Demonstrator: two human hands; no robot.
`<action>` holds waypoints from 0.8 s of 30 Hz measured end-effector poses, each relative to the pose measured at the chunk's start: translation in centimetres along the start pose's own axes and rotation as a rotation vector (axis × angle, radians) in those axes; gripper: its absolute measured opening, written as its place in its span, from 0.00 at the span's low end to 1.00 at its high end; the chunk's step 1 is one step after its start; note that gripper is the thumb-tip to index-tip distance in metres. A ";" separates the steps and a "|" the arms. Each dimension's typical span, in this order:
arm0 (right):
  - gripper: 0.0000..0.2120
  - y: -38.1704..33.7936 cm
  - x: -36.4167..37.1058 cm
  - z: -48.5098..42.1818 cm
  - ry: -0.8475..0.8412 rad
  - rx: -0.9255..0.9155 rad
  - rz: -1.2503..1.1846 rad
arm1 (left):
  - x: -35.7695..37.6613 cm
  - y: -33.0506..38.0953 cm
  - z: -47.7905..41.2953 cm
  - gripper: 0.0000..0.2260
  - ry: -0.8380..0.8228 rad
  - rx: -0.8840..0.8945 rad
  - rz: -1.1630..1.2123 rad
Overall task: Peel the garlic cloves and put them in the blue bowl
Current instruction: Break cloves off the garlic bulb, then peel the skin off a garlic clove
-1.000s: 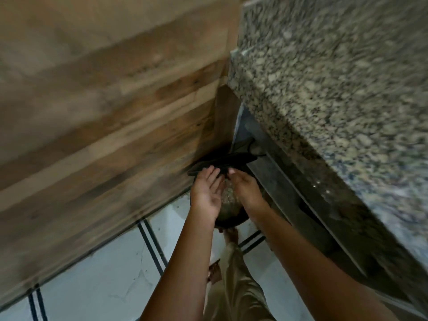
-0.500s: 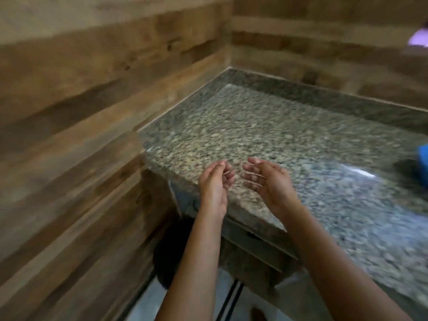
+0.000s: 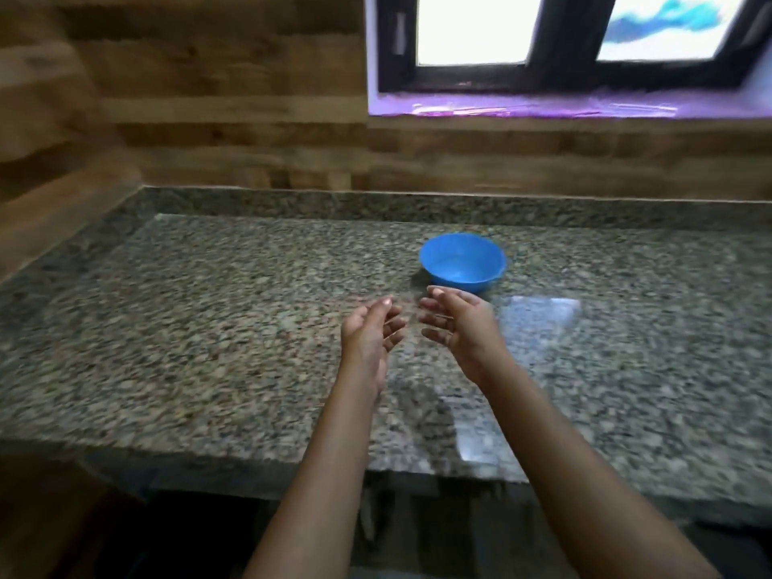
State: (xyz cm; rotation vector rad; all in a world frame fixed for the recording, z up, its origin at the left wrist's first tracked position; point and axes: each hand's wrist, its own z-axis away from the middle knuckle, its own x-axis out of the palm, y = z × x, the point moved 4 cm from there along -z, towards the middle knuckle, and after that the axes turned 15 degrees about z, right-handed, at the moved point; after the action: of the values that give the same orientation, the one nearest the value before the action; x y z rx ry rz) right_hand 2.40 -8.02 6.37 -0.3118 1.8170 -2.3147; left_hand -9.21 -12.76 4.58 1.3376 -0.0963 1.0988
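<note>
No garlic cloves are seen anywhere in view, so the chief risk is judged to be that peeling cannot be begun until cloves are found; the inside of the blue bowl (image 3: 463,263) looks bare, though that is left uncertain by blur. The bowl is set on the granite counter (image 3: 209,328), just beyond the right hand (image 3: 459,323), and could be knocked or slid away if that hand were swung forward carelessly. Both forearms are stretched forward over the counter's front edge, with the 2 hands raised above the stone, palms turned toward each other, near but apart. On the left hand (image 3: 369,332) the fingers (image 3: 392,328) are loosely bent and spread and nothing is gripped; the right hand's fingers are likewise relaxed and parted, with nothing held
</note>
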 end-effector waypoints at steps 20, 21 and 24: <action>0.07 2.8 -14.4 -7.9 0.163 0.163 0.035 | 7.5 -14.5 -5.7 0.06 -0.167 0.238 -1.214; 0.07 2.7 -14.3 -8.3 0.167 0.165 0.029 | 8.1 -14.1 -5.9 0.06 -0.179 0.295 -1.186; 0.07 2.5 -13.6 -9.5 0.176 0.168 0.019 | 10.1 -11.9 -6.9 0.05 -0.165 0.425 -1.031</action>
State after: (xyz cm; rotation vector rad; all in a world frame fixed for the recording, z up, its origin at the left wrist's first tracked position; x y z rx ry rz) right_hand 12.89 3.97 1.00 -0.0676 1.6736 -2.5314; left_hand 0.65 0.48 0.21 1.5513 0.6745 0.1241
